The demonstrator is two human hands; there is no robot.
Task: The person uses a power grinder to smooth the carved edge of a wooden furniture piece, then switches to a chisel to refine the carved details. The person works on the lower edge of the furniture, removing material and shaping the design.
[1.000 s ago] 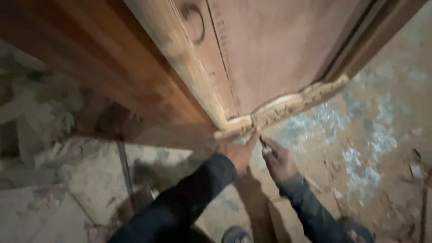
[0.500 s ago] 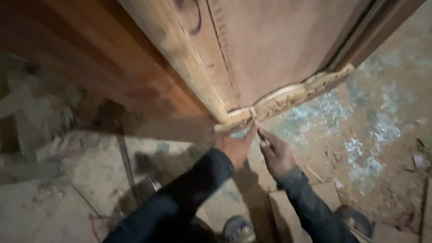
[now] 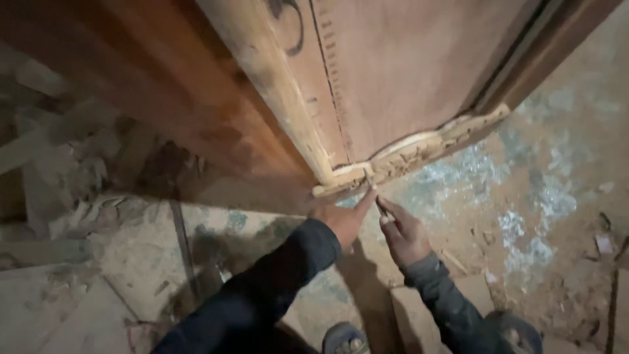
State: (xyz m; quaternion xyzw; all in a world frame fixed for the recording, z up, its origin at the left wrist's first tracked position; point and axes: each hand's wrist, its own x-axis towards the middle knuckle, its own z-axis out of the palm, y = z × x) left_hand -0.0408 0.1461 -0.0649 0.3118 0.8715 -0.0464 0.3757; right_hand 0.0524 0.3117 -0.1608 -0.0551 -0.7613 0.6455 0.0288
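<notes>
**A:** What worries you from here?

**B:** As I read it, the slim tool (image 3: 373,190) could skid off the carved wooden trim (image 3: 419,152) and gouge the paler scrollwork, or jab my left hand (image 3: 342,219). The cause would be how close that hand sits: its fingertips rest right beside the tip, under the trim's near-left end. The dim light doesn't help me either.

**A:** How are your hands set?

**B:** My right hand (image 3: 405,236) is curled closed around the tool, pinching its shaft. My left is mostly open, fingers stretched toward the trim's end and holding nothing.

**A:** And the piece itself?

**B:** The trim runs along the bottom edge of the big reddish wooden panel (image 3: 406,72), which leans over the dusty floor (image 3: 524,216). It looks raw and pale, its relief rough-cut, with scrap wood (image 3: 59,196) lying at far left.
</notes>
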